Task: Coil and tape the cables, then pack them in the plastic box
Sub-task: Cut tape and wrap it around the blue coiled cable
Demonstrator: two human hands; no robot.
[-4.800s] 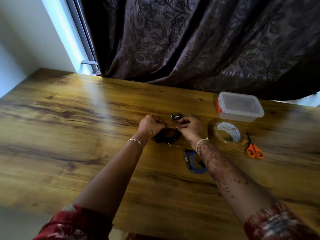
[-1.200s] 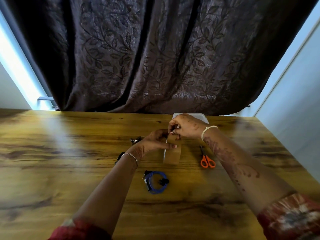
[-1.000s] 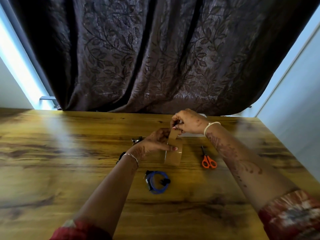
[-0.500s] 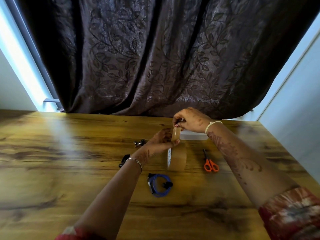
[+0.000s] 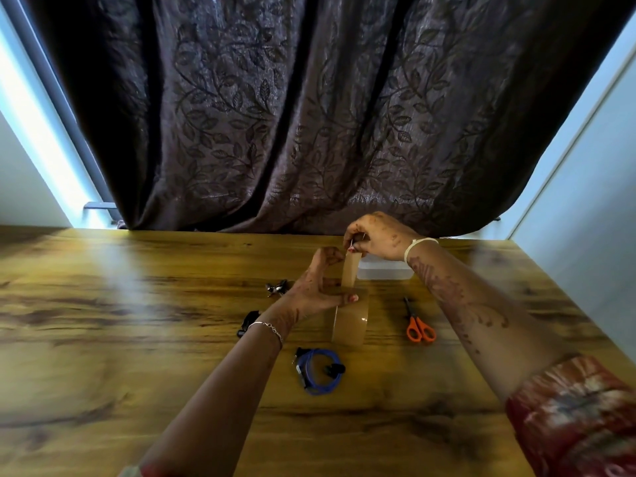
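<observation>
Right hand (image 5: 378,237) raised higher, tape strip (image 5: 351,271) longer

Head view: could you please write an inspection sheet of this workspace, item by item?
Surface: wooden table.
Job's things: tape roll on edge; strip drawn up from it; box behind; scissors flat, right of roll.
Clutter: small metal bit left of the hands, unclear.
Hands: left hand holds the roll; right hand pinches the strip's end.
Cables: blue cable coiled, nearer than the roll; black cable largely hidden.
Surroundings: dark curtain behind table.
</observation>
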